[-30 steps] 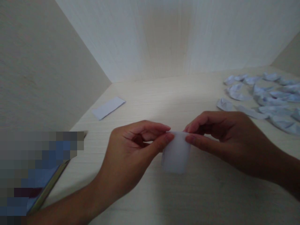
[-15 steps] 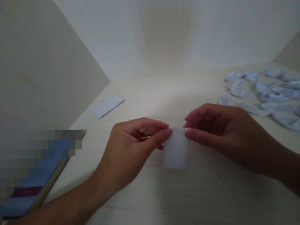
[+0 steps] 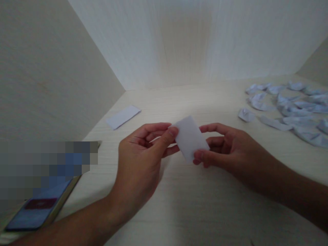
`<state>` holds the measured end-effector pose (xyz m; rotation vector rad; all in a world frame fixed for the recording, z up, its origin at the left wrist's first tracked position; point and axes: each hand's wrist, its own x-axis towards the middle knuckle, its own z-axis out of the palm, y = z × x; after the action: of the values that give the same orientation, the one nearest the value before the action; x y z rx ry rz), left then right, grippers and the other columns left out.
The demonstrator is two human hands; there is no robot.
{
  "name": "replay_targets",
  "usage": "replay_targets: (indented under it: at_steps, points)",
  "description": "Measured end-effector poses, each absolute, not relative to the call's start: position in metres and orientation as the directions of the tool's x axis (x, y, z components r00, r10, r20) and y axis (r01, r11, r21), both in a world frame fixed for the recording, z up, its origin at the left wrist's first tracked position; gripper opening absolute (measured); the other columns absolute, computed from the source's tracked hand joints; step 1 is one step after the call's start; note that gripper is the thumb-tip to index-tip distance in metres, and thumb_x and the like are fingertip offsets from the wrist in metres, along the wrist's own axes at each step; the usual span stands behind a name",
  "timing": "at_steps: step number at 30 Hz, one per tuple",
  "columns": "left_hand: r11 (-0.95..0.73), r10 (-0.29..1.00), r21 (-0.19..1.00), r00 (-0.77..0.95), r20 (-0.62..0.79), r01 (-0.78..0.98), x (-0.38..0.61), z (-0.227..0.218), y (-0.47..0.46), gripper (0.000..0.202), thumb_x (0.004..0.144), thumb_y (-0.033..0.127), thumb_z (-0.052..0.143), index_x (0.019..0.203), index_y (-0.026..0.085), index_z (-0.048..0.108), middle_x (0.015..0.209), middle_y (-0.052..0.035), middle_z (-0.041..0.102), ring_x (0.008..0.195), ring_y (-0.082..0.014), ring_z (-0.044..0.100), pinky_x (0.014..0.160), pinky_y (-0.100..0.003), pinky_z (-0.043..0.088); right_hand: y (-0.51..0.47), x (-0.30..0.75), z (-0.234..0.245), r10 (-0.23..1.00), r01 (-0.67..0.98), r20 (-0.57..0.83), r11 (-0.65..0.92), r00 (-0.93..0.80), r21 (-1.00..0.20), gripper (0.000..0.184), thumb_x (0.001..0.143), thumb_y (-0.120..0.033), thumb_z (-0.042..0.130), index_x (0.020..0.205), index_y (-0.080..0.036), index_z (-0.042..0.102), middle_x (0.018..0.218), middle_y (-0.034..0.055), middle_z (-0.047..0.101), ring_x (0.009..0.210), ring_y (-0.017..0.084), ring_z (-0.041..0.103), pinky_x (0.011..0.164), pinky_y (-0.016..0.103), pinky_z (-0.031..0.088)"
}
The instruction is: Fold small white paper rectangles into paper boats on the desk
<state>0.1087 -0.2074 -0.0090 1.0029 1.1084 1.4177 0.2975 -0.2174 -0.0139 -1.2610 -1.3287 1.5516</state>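
Observation:
A small white rectangle of paper (image 3: 191, 138) is held tilted over the middle of the table, between both hands. My left hand (image 3: 148, 147) pinches its upper left edge, thumb on the near face and fingers behind. At its lower right corner, my right hand (image 3: 225, 147) grips the paper between thumb and fingers, with the index finger stretched along the right edge. Whether the paper is folded in layers I cannot tell.
A flat stack of white paper (image 3: 123, 117) lies back left. Several folded white paper pieces (image 3: 294, 106) spread over the right of the table (image 3: 184, 212). A phone (image 3: 38, 208) leans at the lower left, partly blurred out. Pale panels rise behind and at the left.
The paper has turned from upright to slanted and risen a little. My right hand has shifted from its top right corner to the lower right corner; the left still pinches the upper left.

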Motion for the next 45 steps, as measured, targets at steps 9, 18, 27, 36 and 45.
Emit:
replay_targets:
  at_steps: [9,18,27,36,45]
  points:
    - [-0.067,0.995,0.973,-0.081,0.05,-0.222,0.108,-0.014,-0.208,0.018,0.082,0.02,0.084,0.09,0.02,0.068,0.084,0.0028,0.075,0.078,-0.014,0.076,0.079,-0.033,0.069,-0.216,0.293,-0.017,0.951,-0.007,-0.141,-0.149,-0.274,-0.989,0.041,0.08,-0.026,0.083,0.115,-0.021,0.061,0.088,0.0051,0.082,0.082,0.022,0.079,0.074,0.033,0.061]
    - [-0.322,0.941,0.925,-0.035,0.336,0.201,0.105,-0.012,-0.216,0.044,0.087,0.022,0.079,0.129,0.034,0.072,0.095,0.0019,0.075,0.07,-0.013,0.076,0.07,-0.025,0.068,-0.211,0.305,-0.013,0.998,-0.185,0.06,0.055,-0.019,-0.981,0.037,0.08,-0.026,0.085,0.098,-0.025,0.052,0.072,-0.0052,0.075,0.069,0.016,0.077,0.064,0.024,0.061]
    - [-0.572,0.81,0.668,0.202,0.55,0.476,0.093,-0.012,-0.216,0.035,0.083,0.016,0.081,0.113,0.036,0.081,0.088,0.0011,0.078,0.071,-0.0138,0.072,0.058,-0.019,0.056,-0.214,0.304,-0.007,0.98,0.014,0.199,0.199,-0.006,-0.98,0.015,0.087,-0.022,0.078,0.082,-0.022,0.065,0.07,-0.0033,0.074,0.066,0.011,0.072,0.062,0.02,0.058]
    - [-0.413,0.906,0.826,0.083,0.415,0.383,0.098,-0.006,-0.214,0.024,0.077,0.022,0.087,0.099,0.032,0.085,0.085,0.0005,0.081,0.067,-0.0151,0.073,0.06,-0.021,0.062,-0.217,0.312,-0.006,0.957,0.207,0.291,0.288,-0.019,-0.935,0.019,0.076,-0.028,0.089,0.092,-0.025,0.08,0.081,-0.0001,0.08,0.067,0.015,0.073,0.059,0.024,0.059]
    - [-0.395,0.917,0.866,0.068,0.393,0.306,0.101,-0.005,-0.215,0.026,0.075,0.019,0.089,0.098,0.031,0.085,0.085,0.0002,0.082,0.07,-0.0155,0.075,0.063,-0.02,0.063,-0.222,0.315,-0.007,0.908,0.348,0.419,0.395,-0.009,-0.85,0.024,0.074,-0.034,0.09,0.095,-0.027,0.082,0.09,0.0025,0.08,0.074,0.019,0.074,0.065,0.029,0.062]
